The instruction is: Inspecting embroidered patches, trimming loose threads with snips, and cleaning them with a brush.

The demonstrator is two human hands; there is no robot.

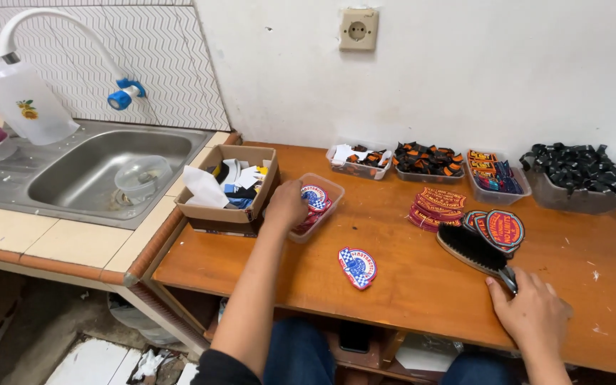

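Left hand [286,205] is reaching into the clear tub [331,187], fingers pinching a light, floppy embroidered patch [314,197] by its edge; right hand [532,310] is gripping the stiff brush [473,249] handle

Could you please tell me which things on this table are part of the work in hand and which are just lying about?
In hand:
- left hand in the clear tray of patches
- right hand holding the black brush
- shield patch on the wooden table

Lying about:
- cardboard box of scraps
- sink
- tub of black straps
- wall socket
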